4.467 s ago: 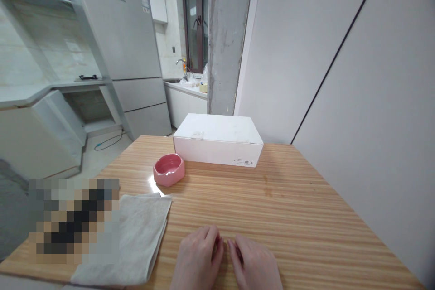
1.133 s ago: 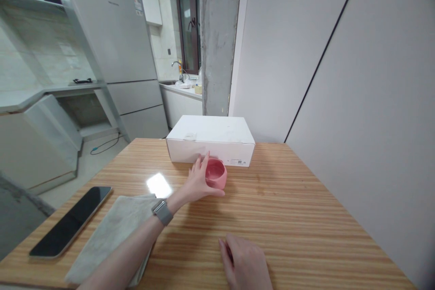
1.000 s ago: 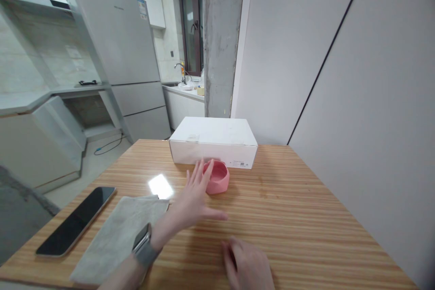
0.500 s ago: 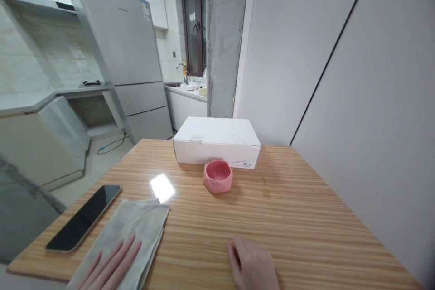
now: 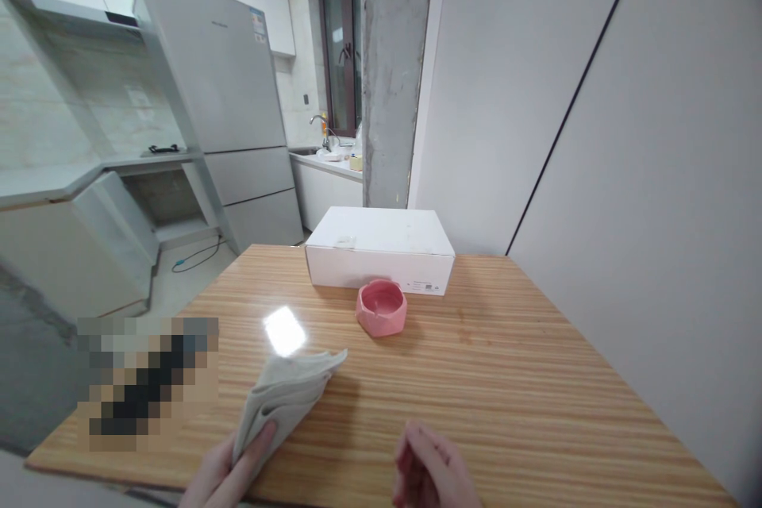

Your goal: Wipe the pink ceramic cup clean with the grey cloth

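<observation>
Rising wall: pale, smooth panels (image 5: 500, 87) on the right side, split by a dark slanting seam.
Concrete pillar: rough and grey (image 5: 393, 71), behind the table, beside the pale wall.
Refrigerator: silver-grey, tall (image 5: 220, 79), at the back left, beside the counter with the sink.
Table: striped wood-grain top (image 5: 506, 349), with a bright square reflection left of the middle.
Cardboard box: white, closed, long (image 5: 381, 270), lying flat near the far edge; small print and a code mark the lower right of its front.
Folded cloth: light grey-green (image 5: 291, 393), in the left hand above the near left part of the table, its layers fanning at the far end; a shadow falls to its right. Whether its underside touches the wood, I cannot tell.
Left hand: thumb laid over the cloth's near end (image 5: 229, 468), pinching the layers; the other fingers are partly hidden.
Right hand: at the near edge (image 5: 437, 472), fingers curled loosely inward, the gap narrow; whether the tips meet, I cannot tell.
Pixelated object: dark, oblong (image 5: 148, 385), left of the cloth, too blurred to identify.
Ashtray: pink, faceted, upright (image 5: 381, 321), just in front of the box.
</observation>
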{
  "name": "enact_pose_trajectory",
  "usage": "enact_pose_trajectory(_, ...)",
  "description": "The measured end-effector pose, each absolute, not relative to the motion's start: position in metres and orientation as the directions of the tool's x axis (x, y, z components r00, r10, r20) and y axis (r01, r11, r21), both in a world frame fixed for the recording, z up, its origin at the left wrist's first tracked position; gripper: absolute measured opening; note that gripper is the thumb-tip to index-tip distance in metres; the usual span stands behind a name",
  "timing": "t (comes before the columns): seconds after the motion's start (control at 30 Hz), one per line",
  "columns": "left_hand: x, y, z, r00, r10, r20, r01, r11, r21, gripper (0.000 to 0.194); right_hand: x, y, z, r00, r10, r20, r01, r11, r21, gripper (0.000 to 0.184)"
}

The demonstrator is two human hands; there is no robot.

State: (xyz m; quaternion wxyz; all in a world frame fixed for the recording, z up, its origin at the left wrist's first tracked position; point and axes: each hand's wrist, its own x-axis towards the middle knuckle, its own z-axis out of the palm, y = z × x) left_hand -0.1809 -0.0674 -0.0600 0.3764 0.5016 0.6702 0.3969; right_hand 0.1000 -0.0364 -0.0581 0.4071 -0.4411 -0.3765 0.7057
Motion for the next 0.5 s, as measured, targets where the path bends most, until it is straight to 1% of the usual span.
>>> enact_pose_trajectory(0.03,-0.161,-0.062,-0.056,-0.220,0.962,-0.160,0.300,0.222,0.928,0.047,0.097,-0.036,-0.055,-0.352,0.868,-0.351,-0.365,-0.472,-0.802,0.047)
enact_pose_trajectory(0.07,-0.140,-0.056,-0.055,-0.202,0.962,-0.183,0.235,0.229,0.945,0.051,0.096,-0.035,-0.053,-0.402,0.846,-0.350,-0.460,-0.517,-0.722,0.050)
enact_pose_trajectory(0.1,-0.119,-0.051,-0.057,-0.165,0.971,-0.171,0.206,0.204,0.957,0.052,0.096,-0.034,-0.053,-0.431,0.838,-0.336,-0.531,-0.536,-0.656,0.056)
enact_pose_trajectory(0.13,-0.098,-0.045,-0.061,-0.134,0.987,-0.088,0.241,0.119,0.963,0.050,0.098,-0.032,-0.055,-0.441,0.838,-0.322,-0.578,-0.539,-0.612,0.061)
enact_pose_trajectory(0.17,-0.079,-0.041,-0.068,0.004,1.000,0.029,0.314,-0.028,0.949,0.045,0.102,-0.031,-0.058,-0.432,0.846,-0.312,-0.603,-0.528,-0.598,0.063)
enact_pose_trajectory(0.2,-0.061,-0.036,-0.075,0.233,0.961,0.152,0.367,-0.232,0.901,0.040,0.110,-0.029,-0.062,-0.412,0.857,-0.308,-0.605,-0.510,-0.611,0.063)
enact_pose_trajectory(0.23,-0.046,-0.033,-0.082,0.429,0.873,0.232,0.381,-0.408,0.830,0.037,0.119,-0.029,-0.067,-0.371,0.872,-0.319,-0.585,-0.487,-0.649,0.061)
enact_pose_trajectory(0.3,-0.022,-0.029,-0.088,0.586,0.757,0.288,0.359,-0.561,0.746,0.041,0.142,-0.029,-0.076,-0.254,0.905,-0.342,-0.512,-0.426,-0.746,0.049)
enact_pose_trajectory(0.37,-0.010,-0.028,-0.080,0.668,0.667,0.330,0.347,-0.671,0.655,0.046,0.164,-0.031,-0.080,-0.182,0.918,-0.352,-0.493,-0.395,-0.775,0.042)
enact_pose_trajectory(0.4,-0.007,-0.027,-0.070,0.701,0.625,0.344,0.333,-0.713,0.616,0.047,0.172,-0.032,-0.079,-0.118,0.927,-0.357,-0.480,-0.368,-0.796,0.040)
enact_pose_trajectory(0.47,-0.010,-0.019,-0.042,0.732,0.589,0.343,0.302,-0.731,0.612,0.047,0.182,-0.034,-0.073,-0.033,0.925,-0.377,-0.473,-0.347,-0.810,0.034)
enact_pose_trajectory(0.5,-0.014,-0.011,-0.026,0.684,0.642,0.348,0.323,-0.693,0.645,0.056,0.184,-0.034,-0.069,-0.013,0.917,-0.399,-0.480,-0.356,-0.802,0.033)
